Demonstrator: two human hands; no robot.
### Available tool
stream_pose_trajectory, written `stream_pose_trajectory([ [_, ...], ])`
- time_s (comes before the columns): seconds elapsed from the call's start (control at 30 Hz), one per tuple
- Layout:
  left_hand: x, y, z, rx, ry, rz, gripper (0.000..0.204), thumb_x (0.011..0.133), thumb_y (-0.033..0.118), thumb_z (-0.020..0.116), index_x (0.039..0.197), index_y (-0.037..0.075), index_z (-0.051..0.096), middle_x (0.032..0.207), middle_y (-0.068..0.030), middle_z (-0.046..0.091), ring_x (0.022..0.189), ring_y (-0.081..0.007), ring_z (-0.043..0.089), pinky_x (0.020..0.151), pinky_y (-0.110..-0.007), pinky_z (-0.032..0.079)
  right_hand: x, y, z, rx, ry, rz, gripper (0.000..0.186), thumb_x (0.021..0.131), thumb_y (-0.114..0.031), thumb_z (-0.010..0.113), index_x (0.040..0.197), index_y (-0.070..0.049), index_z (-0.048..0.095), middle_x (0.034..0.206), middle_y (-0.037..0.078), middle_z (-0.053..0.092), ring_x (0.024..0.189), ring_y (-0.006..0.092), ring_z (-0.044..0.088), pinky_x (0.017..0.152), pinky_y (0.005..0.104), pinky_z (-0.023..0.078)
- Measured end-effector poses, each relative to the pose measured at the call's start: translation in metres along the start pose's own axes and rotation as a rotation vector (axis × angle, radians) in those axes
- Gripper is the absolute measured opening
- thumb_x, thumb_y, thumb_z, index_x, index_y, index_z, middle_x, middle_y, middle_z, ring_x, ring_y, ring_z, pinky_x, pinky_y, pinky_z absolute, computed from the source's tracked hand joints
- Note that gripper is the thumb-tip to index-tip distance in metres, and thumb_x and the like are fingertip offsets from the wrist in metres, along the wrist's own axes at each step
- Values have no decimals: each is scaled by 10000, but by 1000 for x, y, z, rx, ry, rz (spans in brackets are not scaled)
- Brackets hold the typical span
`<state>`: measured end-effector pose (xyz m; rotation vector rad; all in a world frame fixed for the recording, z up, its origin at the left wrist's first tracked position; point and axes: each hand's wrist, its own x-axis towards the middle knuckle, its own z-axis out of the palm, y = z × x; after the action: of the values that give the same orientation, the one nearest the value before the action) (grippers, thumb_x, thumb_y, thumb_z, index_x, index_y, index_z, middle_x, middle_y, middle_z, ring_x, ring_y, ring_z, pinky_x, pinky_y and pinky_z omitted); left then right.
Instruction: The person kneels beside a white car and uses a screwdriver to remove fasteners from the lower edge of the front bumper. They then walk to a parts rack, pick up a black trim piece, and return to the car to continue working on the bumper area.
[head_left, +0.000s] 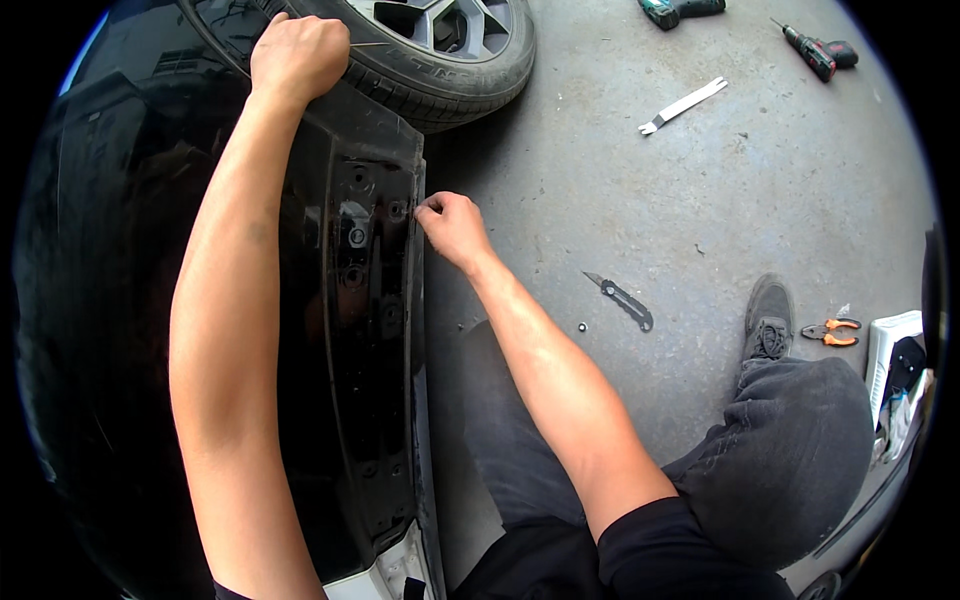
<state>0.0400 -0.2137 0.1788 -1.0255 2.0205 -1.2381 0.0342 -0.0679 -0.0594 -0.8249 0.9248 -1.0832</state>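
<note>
Up by the wheel, my left hand is closed in a fist, and a thin metal rod sticks out of it toward the tire. Its wrist rests above a glossy black car body. My right hand is pinched closed at the outer edge of a black car panel with several round holes and fittings. Whatever lies between those fingertips is too small to make out. Just beyond both hands is the tire with its grey spoked rim.
On the concrete floor lie an open utility knife, a small round fastener, a white pry tool, a teal power tool, a red-and-black drill and orange-handled pliers. A white bin stands right of my shoe.
</note>
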Motion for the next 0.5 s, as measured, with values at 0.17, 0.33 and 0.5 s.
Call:
stream_pose_trajectory([
  [0.17, 0, -1, -8, -1, -10, 32, 201, 751, 77, 491, 754, 67, 691, 718, -173, 659, 721, -334, 649, 821, -441, 466, 8, -23, -6, -430, 8, -102, 171, 716, -144, 604, 796, -14, 681, 845, 195, 662, 867, 361, 631, 755, 421, 504],
  [0.33, 0, 1, -4, -22, 10, 33, 183, 743, 83, 496, 720, 65, 677, 703, -171, 654, 699, -329, 649, 803, -427, 472, 12, -28, -11, -278, -52, -51, 164, 680, -164, 625, 770, -37, 674, 777, 177, 650, 795, 357, 633, 721, 401, 505],
  [0.5, 1, 1, 0, 3, -11, 22, 173, 744, 91, 497, 708, 69, 665, 721, -169, 659, 706, -325, 654, 806, -426, 475, 9, -14, -7, -102, -21, -109, 172, 661, -182, 629, 718, -21, 652, 719, 171, 636, 748, 342, 631, 684, 398, 492],
])
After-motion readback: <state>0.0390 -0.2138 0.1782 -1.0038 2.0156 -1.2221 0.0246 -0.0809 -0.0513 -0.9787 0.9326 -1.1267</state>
